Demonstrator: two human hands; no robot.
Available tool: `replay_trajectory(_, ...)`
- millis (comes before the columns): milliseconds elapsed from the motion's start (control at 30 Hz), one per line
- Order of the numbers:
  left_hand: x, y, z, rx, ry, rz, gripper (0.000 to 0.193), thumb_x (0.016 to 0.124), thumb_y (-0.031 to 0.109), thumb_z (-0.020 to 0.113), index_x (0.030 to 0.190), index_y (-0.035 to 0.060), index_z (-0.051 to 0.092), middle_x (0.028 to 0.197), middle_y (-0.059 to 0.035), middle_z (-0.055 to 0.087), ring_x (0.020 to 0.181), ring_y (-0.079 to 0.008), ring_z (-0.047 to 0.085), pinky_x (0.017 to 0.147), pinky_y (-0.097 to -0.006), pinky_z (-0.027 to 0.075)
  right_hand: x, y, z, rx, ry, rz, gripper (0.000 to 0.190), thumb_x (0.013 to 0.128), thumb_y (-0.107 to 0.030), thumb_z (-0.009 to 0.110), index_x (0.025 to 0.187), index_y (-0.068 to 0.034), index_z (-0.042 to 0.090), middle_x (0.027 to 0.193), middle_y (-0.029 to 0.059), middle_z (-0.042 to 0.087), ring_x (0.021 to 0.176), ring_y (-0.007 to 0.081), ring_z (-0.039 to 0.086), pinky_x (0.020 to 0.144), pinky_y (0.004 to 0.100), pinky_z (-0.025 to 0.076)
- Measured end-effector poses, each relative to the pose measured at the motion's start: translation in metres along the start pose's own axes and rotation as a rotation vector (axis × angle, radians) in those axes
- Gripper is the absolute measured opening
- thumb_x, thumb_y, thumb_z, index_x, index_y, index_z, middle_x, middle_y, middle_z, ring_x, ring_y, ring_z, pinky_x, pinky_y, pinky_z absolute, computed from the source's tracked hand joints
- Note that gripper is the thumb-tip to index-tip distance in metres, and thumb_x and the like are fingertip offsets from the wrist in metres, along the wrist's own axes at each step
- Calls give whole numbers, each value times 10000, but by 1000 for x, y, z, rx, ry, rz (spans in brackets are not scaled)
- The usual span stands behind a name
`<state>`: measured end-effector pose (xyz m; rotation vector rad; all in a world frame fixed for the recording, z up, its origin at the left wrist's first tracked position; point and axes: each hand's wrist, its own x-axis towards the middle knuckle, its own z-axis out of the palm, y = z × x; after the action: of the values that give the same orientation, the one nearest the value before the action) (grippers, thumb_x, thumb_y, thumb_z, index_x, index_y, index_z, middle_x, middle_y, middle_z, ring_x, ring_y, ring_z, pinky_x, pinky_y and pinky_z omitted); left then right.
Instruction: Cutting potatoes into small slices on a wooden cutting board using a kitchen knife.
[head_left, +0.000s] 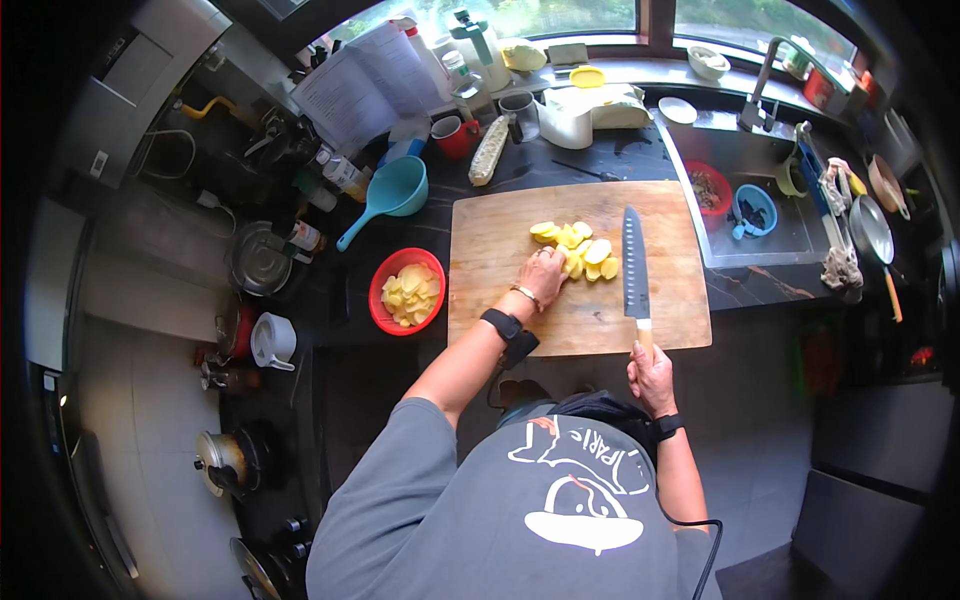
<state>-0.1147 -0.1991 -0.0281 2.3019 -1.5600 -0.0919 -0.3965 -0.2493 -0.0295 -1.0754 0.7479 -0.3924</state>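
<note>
Yellow potato slices (596, 251) lie in a loose pile on a wooden cutting board (495, 225). My left hand (543, 277) is at the pile's near left side, its fingertips touching the slices; whether it grips any is hidden by the hand. In my right hand (652, 379) is the wooden handle of a santoku knife (636, 262). Its dimpled blade lies over the board's right part, pointing away from me, to the right of the slices. Left of the board stands a red bowl (375, 311) holding many more pale slices.
A teal ladle-like scoop (397, 187), a red mug (454, 139) and an ear-shaped pale vegetable (489, 154) lie beyond the board's left side. At the right is a sink (795, 240) with a red bowl (709, 187) and a blue strainer (754, 210). A dark spoon (589, 170) lies behind the board.
</note>
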Motion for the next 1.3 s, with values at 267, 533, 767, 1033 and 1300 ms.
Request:
replay_trajectory(267,-85,-27,-35,-51,-116,403,119,801,132,611,903,77,586,930,-110,601,874,-267,609,740,-352,521,1,-15,20,-221,-238,180,295,931,-341,571,821,-71,532,540,-5,495,383,64,421,352,215,332)
replay_trajectory(533,-102,-20,-42,34,65,411,161,772,68,608,931,69,634,998,-74,636,839,-213,619,717,-298,525,-1,-4,32,-245,-337,264,348,932,-374,563,772,-67,525,539,-4,492,402,68,430,373,225,330)
replay_trajectory(767,-100,-19,-47,4,-39,417,191,767,22,574,942,58,639,992,-78,643,856,-226,630,735,-295,523,-8,6,32,-222,-351,308,343,934,-379,557,776,-79,504,545,-7,486,410,63,420,377,222,319)
replay_trajectory(1033,-96,-16,-52,24,-71,431,199,762,13,565,947,49,629,1013,-78,639,860,-224,620,738,-289,515,-8,11,31,-177,-368,326,340,937,-376,551,775,-83,494,545,-5,480,403,62,410,369,224,315)
replay_trajectory(1300,-97,-20,-45,-2,-16,447,198,758,25,582,949,31,635,1025,-86,642,860,-218,618,748,-288,522,0,12,44,-230,-370,299,332,940,-351,545,767,-72,495,539,-1,484,408,72,435,372,229,334)
